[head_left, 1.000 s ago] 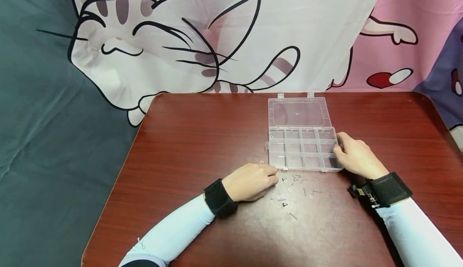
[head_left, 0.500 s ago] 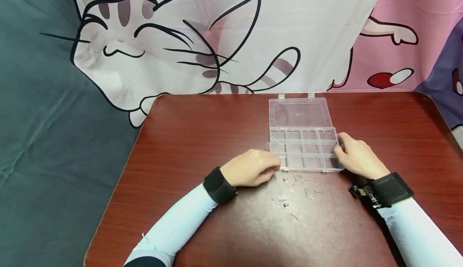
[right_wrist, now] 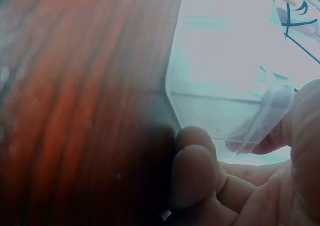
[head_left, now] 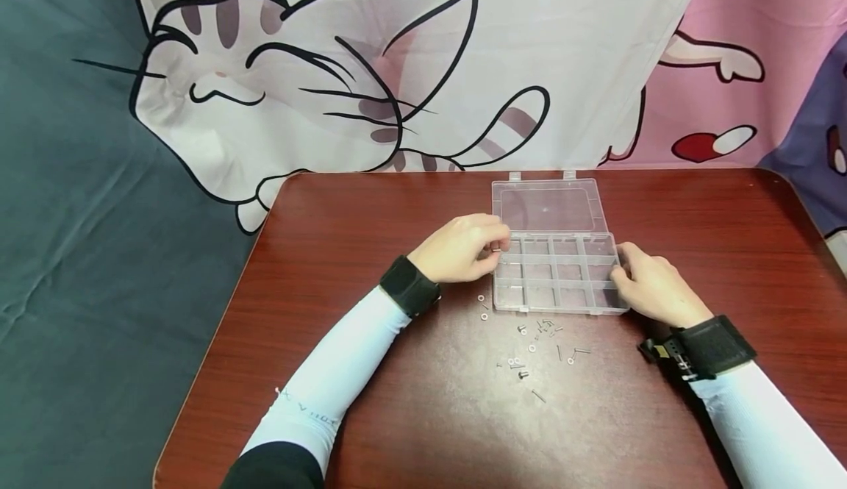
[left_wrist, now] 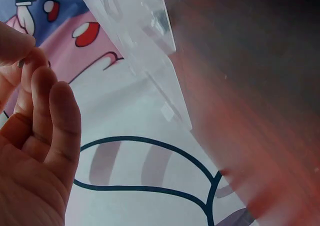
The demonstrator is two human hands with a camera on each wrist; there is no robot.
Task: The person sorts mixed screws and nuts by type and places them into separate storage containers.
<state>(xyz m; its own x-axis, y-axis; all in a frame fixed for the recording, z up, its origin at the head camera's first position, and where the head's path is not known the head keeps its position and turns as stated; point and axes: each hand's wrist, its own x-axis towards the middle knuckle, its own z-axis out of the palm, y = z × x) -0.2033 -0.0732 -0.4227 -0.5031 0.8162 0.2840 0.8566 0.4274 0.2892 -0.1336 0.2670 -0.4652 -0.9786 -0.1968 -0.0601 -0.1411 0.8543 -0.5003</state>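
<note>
Clear plastic rectangular compartment box [head_left: 565, 283] lies flat on the glossy red-brown wooden table [head_left: 397, 401], btwn the 2 hands; its clear hinged lid [head_left: 552, 208] is open, laid back on the box's far side. R hand [head_left: 651, 283] is clamped on the box's R wall, fingers curled against it. L hand [head_left: 463, 246] is up at the box's far L corner, close to the lid hinge; thumb & index tips pinch a tiny dark-grey pc [left_wrist: 21, 63], too small to ID. Can't tell if L hand touches the box. Hands are well apart from each other, w/ the box's width btwn them.

Loose silver metal screws [head_left: 539, 395] lie scattered on the near side of the box, some just off its near edge, others farther out. Small pale ring-shaped washers [head_left: 484, 317] are mixed in, incl. 2 by the box's near L corner. Past the box's far side hangs a white cloth w/ a black-outlined cat print [head_left: 265, 129].
</note>
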